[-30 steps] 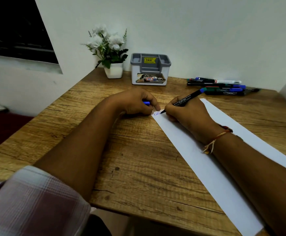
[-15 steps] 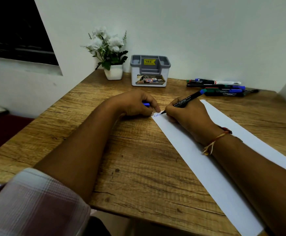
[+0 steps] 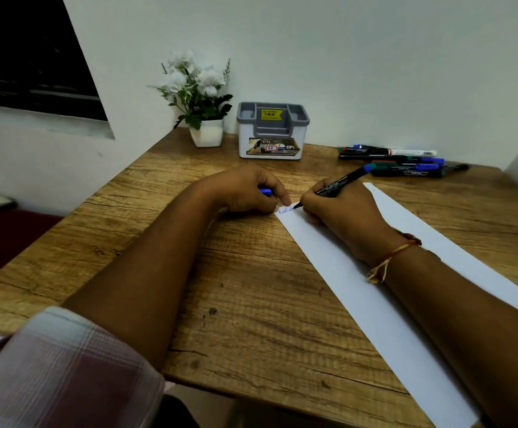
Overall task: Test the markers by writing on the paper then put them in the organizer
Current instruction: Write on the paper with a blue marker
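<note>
Early in the task, by the look of it. Pinching a slim black marker with a blue end (image 3: 341, 183) in the right hand (image 3: 344, 217), tip on the long white paper strip (image 3: 365, 304) beside a short blue scribble (image 3: 285, 210). Curling the left hand (image 3: 245, 189) round what looks like a blue cap (image 3: 265, 191), fingertips at the strip's corner. Beyond the right hand, a cluster of capped markers (image 3: 406, 165), probably untested. Beyond the left, a grey-and-white plastic organizer (image 3: 298, 140), no marker showing above its rim.

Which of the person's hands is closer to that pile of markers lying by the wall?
Right. The right hand, gripping a marker, sits just in front of the pile of markers; the left hand, holding a blue cap, lies farther left.
</note>
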